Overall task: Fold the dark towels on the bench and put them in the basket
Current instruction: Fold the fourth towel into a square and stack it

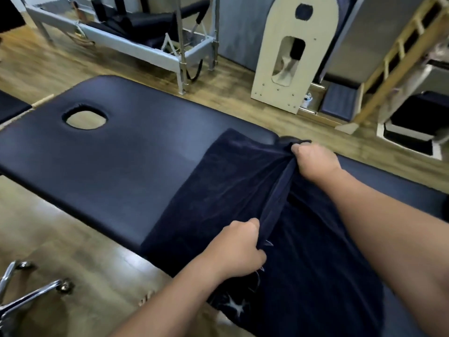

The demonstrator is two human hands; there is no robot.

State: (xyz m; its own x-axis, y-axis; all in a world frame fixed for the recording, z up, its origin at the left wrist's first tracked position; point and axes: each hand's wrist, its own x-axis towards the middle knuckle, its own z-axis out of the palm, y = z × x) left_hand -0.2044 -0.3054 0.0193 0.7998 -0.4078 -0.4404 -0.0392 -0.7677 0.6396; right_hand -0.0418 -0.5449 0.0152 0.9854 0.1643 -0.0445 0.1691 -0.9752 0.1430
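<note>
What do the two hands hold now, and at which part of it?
Both hands grip one dark navy cloth towel along a raised fold: the left hand at the near end, the right hand at the far end.

I am looking down at a dark padded bench (pixel 126 152) running from the left of the frame to the lower right, with an oval face hole near its upper-left end. A dark towel (pixel 230 181) is lying across its middle, draping over the near edge.
</note>
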